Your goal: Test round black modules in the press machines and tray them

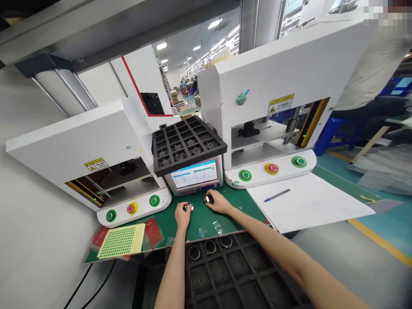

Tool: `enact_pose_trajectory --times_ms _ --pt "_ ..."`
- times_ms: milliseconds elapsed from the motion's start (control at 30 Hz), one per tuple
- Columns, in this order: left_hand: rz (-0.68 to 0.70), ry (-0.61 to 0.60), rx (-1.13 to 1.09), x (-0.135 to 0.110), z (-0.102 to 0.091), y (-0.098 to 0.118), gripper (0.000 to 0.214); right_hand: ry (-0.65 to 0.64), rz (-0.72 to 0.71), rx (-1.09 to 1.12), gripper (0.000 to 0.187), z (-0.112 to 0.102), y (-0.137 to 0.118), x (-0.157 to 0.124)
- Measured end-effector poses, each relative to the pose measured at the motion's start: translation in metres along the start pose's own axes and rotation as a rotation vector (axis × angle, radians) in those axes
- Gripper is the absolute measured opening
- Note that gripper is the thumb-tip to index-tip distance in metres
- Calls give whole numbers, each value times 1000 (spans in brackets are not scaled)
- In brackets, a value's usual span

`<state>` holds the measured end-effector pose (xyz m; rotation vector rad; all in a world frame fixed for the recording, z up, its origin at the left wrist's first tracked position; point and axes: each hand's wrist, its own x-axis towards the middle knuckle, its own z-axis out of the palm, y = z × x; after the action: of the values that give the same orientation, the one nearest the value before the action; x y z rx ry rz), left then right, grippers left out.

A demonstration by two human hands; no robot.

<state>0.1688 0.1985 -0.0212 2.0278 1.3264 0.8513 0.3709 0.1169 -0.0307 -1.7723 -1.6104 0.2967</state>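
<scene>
On the green mat, my left hand (182, 216) pinches a round, shiny silver-and-dark part (189, 207) between thumb and fingers. Just right of it, my right hand (219, 201) grips a dark round part (207, 199) that has a bright spot on its face; the fingers partly cover it. Both parts are too small to name by kind. Near me, below the mat's edge, a black divided tray (236, 259) holds round black parts with shiny rims, such as the ring-edged disc (210, 246), in its far row.
A black foam tray (189, 161) with several round parts sits above a monitor (195, 175). White press machines with buttons flank it, one left (106, 159) and one right (273, 86). Papers (309, 204), a pen (278, 195) and a green-dot sticker sheet (121, 241) lie around.
</scene>
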Motion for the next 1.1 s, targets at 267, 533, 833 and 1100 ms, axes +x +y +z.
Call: enact_pose_trajectory --times_ms 267,533,833,1100 --pt "18 11 11 1 1 -3 26 1 -3 -9 32 -1 -1 -1" --pt "-2 9 13 1 1 -1 26 6 -7 -4 32 0 -1 -1" --pt "10 14 39 0 0 0 26 3 -6 -12 32 0 1 -1" --pt "-4 -20 87 0 -1 3 26 0 -8 -25 32 -1 -1 -1"
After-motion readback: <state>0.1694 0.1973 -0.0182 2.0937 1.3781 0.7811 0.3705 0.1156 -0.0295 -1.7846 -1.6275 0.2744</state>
